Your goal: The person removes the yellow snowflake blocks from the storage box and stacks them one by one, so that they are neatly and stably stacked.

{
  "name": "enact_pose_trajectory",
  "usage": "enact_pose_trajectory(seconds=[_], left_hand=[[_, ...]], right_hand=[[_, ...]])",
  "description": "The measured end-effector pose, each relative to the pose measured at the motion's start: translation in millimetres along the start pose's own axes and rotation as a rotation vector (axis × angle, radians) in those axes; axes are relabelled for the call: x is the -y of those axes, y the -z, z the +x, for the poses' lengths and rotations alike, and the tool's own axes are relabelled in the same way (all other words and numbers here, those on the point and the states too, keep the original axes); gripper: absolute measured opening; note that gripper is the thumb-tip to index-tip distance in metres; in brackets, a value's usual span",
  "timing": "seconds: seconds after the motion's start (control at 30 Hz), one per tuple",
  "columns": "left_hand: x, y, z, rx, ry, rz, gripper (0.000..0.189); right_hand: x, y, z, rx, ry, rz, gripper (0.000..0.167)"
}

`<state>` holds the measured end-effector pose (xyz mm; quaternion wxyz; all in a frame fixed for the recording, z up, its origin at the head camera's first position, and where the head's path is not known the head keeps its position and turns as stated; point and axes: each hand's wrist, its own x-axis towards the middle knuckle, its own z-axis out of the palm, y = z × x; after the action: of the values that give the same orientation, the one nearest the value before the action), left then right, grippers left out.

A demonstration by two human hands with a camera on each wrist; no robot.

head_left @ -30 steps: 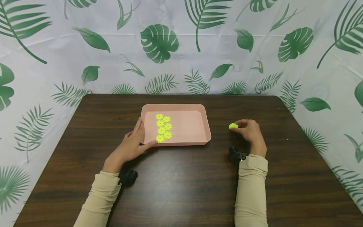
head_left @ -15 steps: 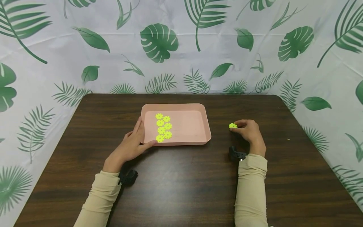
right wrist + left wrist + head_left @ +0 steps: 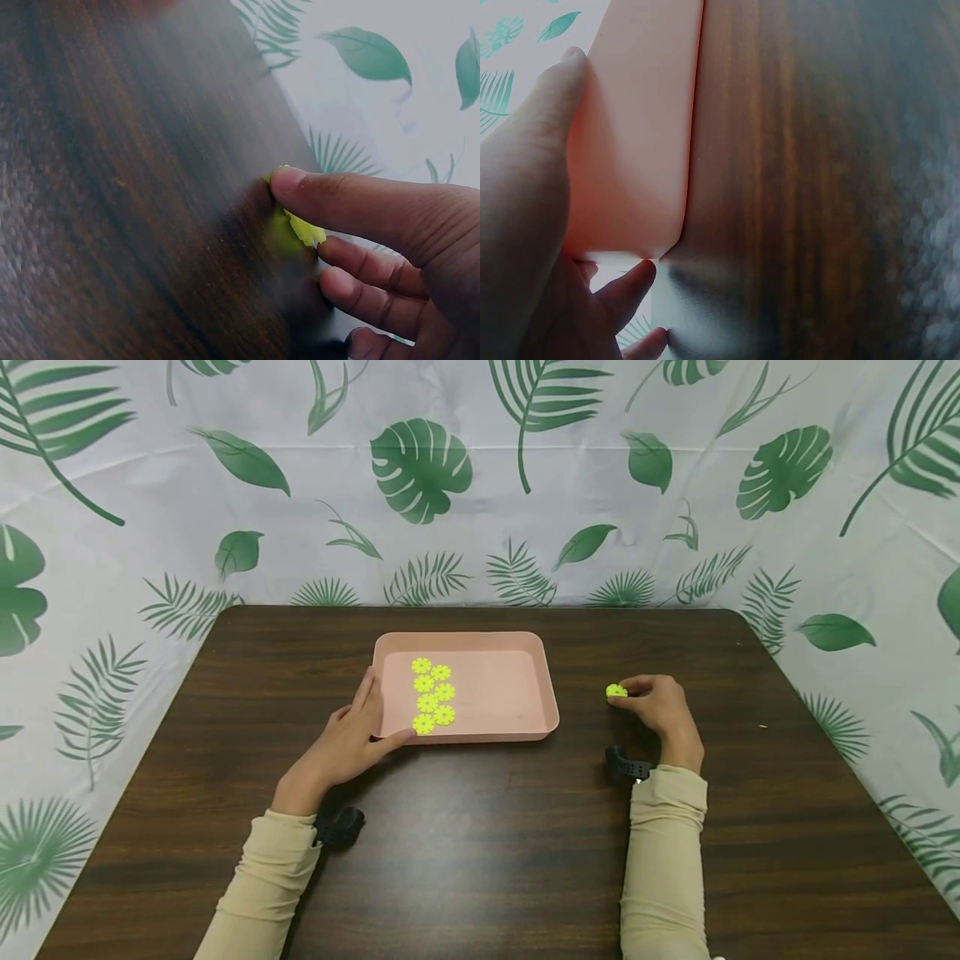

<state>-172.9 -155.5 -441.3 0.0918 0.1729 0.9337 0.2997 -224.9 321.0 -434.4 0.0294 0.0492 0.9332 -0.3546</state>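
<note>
A shallow pink tray [image 3: 498,689] sits on the dark table with several bright yellow-green notched snowflake discs [image 3: 427,703] lying flat in its left part. At the tray's front left corner my left hand [image 3: 341,747] holds on, its thumb along the front wall and its fingers on the left side. The left wrist view shows that thumb over the tray's outer wall [image 3: 649,135]. To the tray's right, my right hand [image 3: 663,714] pinches another snowflake disc [image 3: 616,691] close over the table. In the right wrist view the thumb covers part of that disc [image 3: 304,229].
The dark wood-grain table [image 3: 480,843] reaches back to a white curtain [image 3: 547,510] printed with green leaves. A tiny yellowish bit [image 3: 762,726] lies to the right of my right hand. Each wrist wears a black band [image 3: 341,829].
</note>
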Motion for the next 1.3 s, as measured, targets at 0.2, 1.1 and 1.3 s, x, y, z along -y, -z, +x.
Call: enact_pose_trajectory(seconds=[0.2, 1.1, 1.3], left_hand=[[-0.2, 0.5, 0.0, -0.005, -0.004, 0.006, 0.105], [-1.7, 1.8, -1.3, -0.010, -0.020, -0.005, 0.102], [-2.4, 1.1, -2.8, -0.015, -0.022, -0.014, 0.102]], right_hand=[[2.2, 1.3, -0.1, 0.016, -0.028, 0.005, 0.045], [38.0, 18.0, -12.6, -0.130, 0.144, 0.053, 0.062], [69.9, 13.2, -14.7, -0.147, 0.212, 0.055, 0.059]])
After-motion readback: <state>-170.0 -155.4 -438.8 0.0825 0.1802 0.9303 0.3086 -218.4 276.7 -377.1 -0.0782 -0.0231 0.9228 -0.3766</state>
